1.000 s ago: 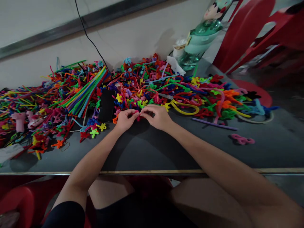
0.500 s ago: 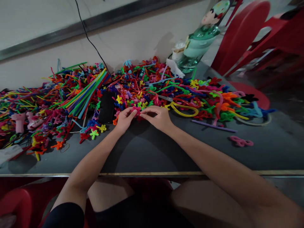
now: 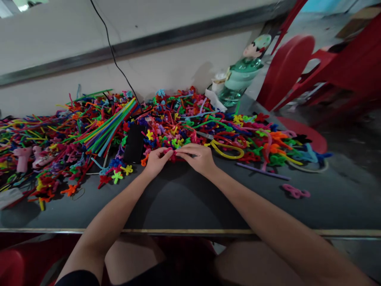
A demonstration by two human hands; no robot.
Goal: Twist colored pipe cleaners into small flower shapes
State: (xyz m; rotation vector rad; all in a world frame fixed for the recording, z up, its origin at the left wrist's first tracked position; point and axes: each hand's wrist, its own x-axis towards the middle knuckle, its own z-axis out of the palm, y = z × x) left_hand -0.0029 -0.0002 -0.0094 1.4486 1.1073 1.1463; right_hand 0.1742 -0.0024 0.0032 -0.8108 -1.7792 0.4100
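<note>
Both hands meet above the near edge of a colourful heap. A deep-pink pipe cleaner piece, mostly covered by fingers, sits between them. My left hand pinches it from the left with thumb and forefinger. From the other side, my right hand has its thumb and fingertips pressed together on it. Just left of my left hand lies a black phone. Scissors with yellow handles rest right of my right hand. The exact shape of the pink piece cannot be made out.
Bent and flower-shaped pipe cleaners pile along the wall, with a straight bundle on top. A green bottle stands at the back right. A purple pipe cleaner and a pink looped one lie on the dark table.
The view has tilted up slightly, so everything sits lower in the picture. My hands stay together on the pink piece, which is now more covered by the fingers.
</note>
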